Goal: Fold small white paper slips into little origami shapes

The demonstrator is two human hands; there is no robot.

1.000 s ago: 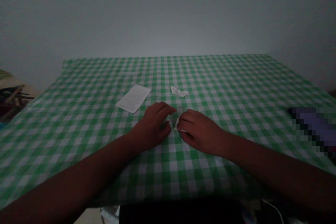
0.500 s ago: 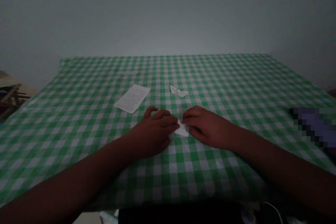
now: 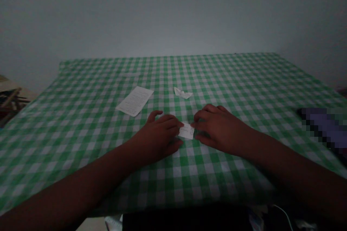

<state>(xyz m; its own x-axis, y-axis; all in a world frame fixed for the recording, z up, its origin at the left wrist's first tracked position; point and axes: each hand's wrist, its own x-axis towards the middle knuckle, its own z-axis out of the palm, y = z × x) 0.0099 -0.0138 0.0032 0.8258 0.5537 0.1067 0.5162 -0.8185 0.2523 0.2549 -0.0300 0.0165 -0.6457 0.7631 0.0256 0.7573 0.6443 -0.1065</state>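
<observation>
Small rectangular white paper slip (image 3: pixel 186 131), flat on green gingham tablecloth (image 3: pixel 206 177), between both hands. Left hand (image 3: pixel 158 139), right hand (image 3: pixel 218 126): loosely curled, apart, fingertips at opposite slip ends; firmness of grip indeterminable.

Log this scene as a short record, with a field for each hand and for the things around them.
Left hand: fingers at the left end of a small white paper slip
Right hand: fingers at the slip's right end
Nearby: printed paper sheet to the left; folded paper scrap beyond the slip
Surface: green-and-white gingham tablecloth
Far right: pixelated purple object
</observation>
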